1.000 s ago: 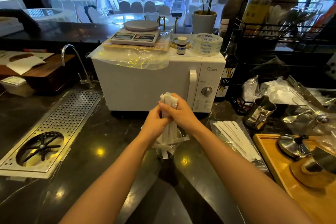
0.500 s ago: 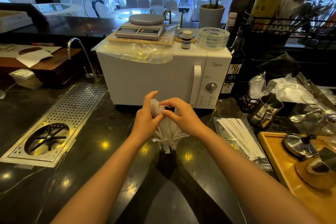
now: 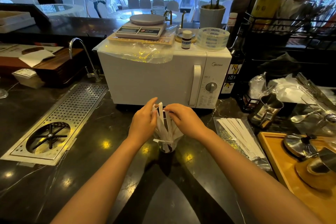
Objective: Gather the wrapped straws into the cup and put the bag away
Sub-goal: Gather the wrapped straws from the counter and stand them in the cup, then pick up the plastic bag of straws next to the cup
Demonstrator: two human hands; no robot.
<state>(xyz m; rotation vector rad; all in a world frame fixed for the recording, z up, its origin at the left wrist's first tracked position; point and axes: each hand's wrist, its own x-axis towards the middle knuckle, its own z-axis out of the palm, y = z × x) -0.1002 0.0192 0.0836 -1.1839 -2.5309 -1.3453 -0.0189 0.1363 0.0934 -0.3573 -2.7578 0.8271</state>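
A small clear glass cup (image 3: 166, 147) stands on the dark counter in front of the microwave, with several white paper-wrapped straws (image 3: 164, 125) standing in it and fanning outward. My left hand (image 3: 143, 123) touches the straws' left side near their tops, fingers loosely curled. From the right, my right hand (image 3: 185, 119) pinches the straw tops. A clear plastic bag (image 3: 238, 138) with more wrapped straws lies flat on the counter to the right of the cup.
A white microwave (image 3: 154, 82) stands just behind the cup, with a scale, tape and a plastic sheet on top. A perforated metal rinser tray (image 3: 54, 123) is at the left. A wooden tray (image 3: 283, 169) with metal ware and a steel pitcher (image 3: 265, 111) sits at the right.
The tight two-handed grasp on the straw bundle has loosened. The straws have dropped lower into the cup and spread apart. Both hands now work at their tops.
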